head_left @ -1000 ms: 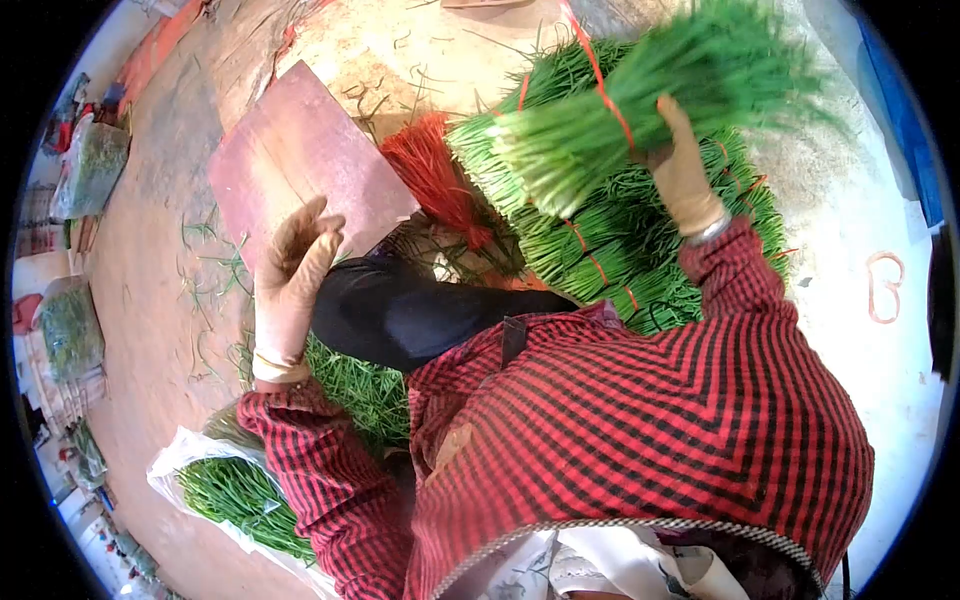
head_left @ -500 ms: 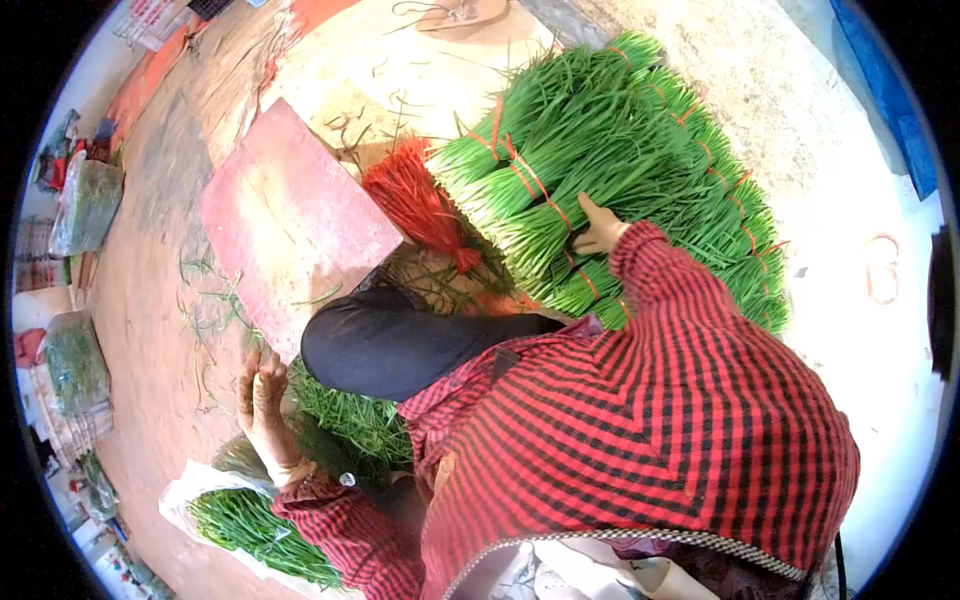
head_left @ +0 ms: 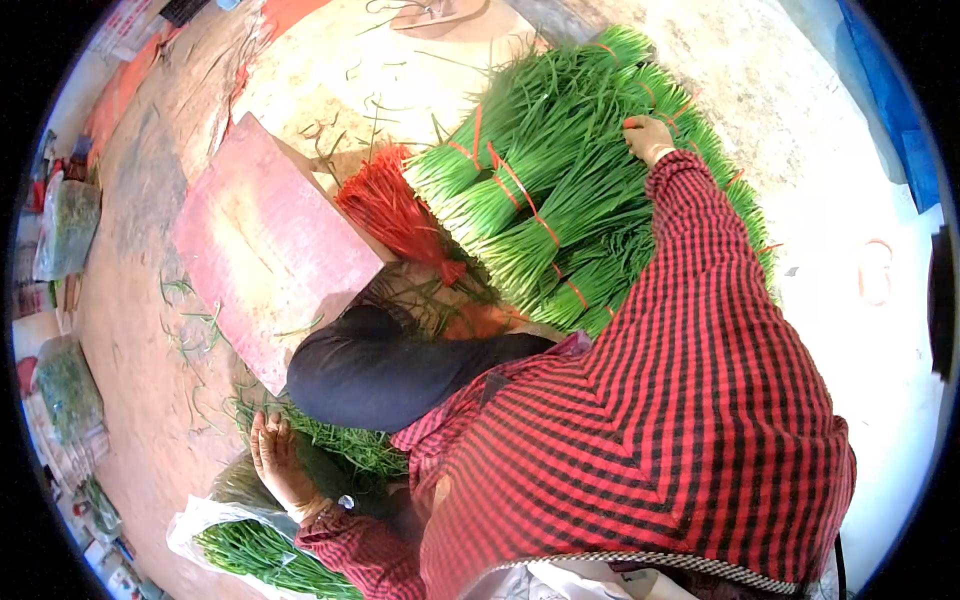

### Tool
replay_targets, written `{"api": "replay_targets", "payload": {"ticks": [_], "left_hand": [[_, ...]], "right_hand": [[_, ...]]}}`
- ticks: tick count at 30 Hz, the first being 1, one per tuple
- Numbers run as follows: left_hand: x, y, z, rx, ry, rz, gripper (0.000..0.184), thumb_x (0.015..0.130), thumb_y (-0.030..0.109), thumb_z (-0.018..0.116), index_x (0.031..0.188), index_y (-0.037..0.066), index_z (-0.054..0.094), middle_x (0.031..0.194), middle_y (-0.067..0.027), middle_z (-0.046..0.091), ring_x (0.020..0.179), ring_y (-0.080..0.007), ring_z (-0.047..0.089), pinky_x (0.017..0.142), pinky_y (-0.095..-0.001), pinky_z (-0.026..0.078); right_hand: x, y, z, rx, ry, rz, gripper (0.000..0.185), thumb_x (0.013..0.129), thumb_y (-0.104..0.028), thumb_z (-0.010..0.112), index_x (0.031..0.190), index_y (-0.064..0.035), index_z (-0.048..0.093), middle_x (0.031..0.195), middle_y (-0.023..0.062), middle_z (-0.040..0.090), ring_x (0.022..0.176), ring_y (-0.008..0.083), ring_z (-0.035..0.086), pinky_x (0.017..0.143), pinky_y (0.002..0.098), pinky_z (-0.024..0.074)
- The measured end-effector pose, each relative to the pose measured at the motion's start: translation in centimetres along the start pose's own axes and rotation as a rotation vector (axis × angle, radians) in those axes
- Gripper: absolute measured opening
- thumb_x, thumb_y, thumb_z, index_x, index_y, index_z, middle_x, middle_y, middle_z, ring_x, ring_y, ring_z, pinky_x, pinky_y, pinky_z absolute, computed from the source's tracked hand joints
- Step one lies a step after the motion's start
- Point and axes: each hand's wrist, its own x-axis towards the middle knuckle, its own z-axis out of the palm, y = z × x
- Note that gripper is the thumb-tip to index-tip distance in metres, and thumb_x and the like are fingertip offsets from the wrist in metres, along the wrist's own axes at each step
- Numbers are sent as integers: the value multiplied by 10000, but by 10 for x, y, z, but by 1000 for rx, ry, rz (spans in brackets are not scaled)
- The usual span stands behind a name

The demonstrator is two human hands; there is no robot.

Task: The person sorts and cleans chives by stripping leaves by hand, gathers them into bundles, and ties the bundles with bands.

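Bundles of long green stalks with pale ends, like chives or garlic shoots (head_left: pixel 560 190), lie piled at the upper right, bound with red ties (head_left: pixel 520 190). My right hand (head_left: pixel 650 138) is at the far right part of the pile, its fingers curled down at the leaves near a red tie. What it grips, if anything, is hidden. My left hand (head_left: pixel 280 462), which seems gloved, is raised at the lower left with fingers stretched and nothing in it. Under and beside it are loose green stalks (head_left: pixel 360 445) and a white bag (head_left: pixel 190 530) holding more stalks.
A pinkish board (head_left: pixel 275 240) stands left of my bent knee (head_left: pixel 400 370). Beside it lies a bunch of red strips (head_left: pixel 395 210). Stray stalks litter the floor (head_left: pixel 140 330). Bagged greens (head_left: pixel 68 385) stand along the far left, and a blue sheet (head_left: pixel 890 90) hangs at the right.
My right hand has moved from the near bundles up and right across the pile, its fingers now curled. My left hand has dropped slightly, its fingers more spread. The view has shifted slightly.
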Motion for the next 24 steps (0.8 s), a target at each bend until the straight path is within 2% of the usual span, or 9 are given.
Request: {"api": "replay_targets", "payload": {"ticks": [4, 11, 15, 18, 19, 20, 22, 23, 24], "left_hand": [[-1, -3, -3, 42, 39, -11, 438, 978, 275, 527, 1339, 27, 504, 1182, -136, 635, 1039, -199, 620, 929, -315, 449], [-2, -4, 0, 13, 20, -32, 438, 976, 273, 531, 1333, 21, 508, 1167, -125, 638, 1041, -195, 624, 924, -313, 460], [-4, -1, 6, 24, 42, -29, 431, 976, 264, 531, 1330, 18, 509, 1159, -123, 639, 1040, -185, 624, 911, -305, 468], [-6, -2, 6, -1, 36, -25, 421, 975, 252, 531, 1323, 16, 513, 1157, -126, 639, 1030, -183, 627, 895, -302, 482], [-6, -3, 5, -1, 27, -22, 417, 975, 248, 530, 1321, 16, 514, 1159, -127, 639, 1021, -182, 629, 890, -303, 487], [-6, -3, 4, 0, 17, -18, 413, 974, 243, 530, 1319, 17, 516, 1161, -129, 638, 1012, -181, 632, 885, -304, 492], [-9, -2, 4, -1, 39, -19, 413, 974, 241, 528, 1319, 13, 514, 1159, -132, 638, 1004, -183, 634, 885, -309, 496], [-10, -2, 4, 0, 58, -20, 414, 974, 238, 525, 1319, 9, 513, 1158, -135, 638, 995, -185, 635, 884, -313, 499], [-11, -2, 1, -2, 62, -18, 414, 974, 238, 525, 1319, 9, 513, 1158, -135, 638, 995, -185, 635, 884, -313, 499]], "right_hand": [[7, -3, 12, 23, -5, 82, 346, 910, -167, 577, 1222, -19, 597, 991, 118, 676, 700, 202, 640, 674, 350, 517], [18, 2, 23, 38, 7, 105, 373, 881, -269, 625, 1112, 23, 604, 878, 125, 674, 679, 204, 638, 668, 360, 508], [22, -1, 19, -48, -46, 91, 358, 885, -285, 601, 1055, 30, 603, 853, 133, 672, 680, 203, 643, 677, 370, 511], [29, 11, 23, 53, 5, 98, 321, 869, -259, 591, 1012, 26, 632, 860, 126, 673, 664, 204, 647, 695, 348, 516], [35, 19, 24, 95, 32, 98, 376, 854, -296, 580, 1031, 30, 642, 906, 146, 679, 756, 249, 659, 765, 375, 513], [42, 28, 19, 95, 31, 96, 376, 854, -296, 580, 1031, 30, 642, 906, 146, 679, 756, 249, 659, 765, 375, 513], [50, 38, 10, -117, -2, 120, 483, 832, -373, 560, 1084, 30, 646, 1029, 194, 676, 948, 332, 644, 880, 422, 483], [35, 35, 5, -177, 227, 34, 555, 806, -437, 542, 1095, 23, 658, 1147, 231, 638, 1122, 377, 572, 983, 434, 427], [36, 30, -8, -113, 256, 100, 541, 798, -428, 547, 1093, 11, 665, 1150, 232, 637, 1126, 377, 577, 984, 423, 431]]}}
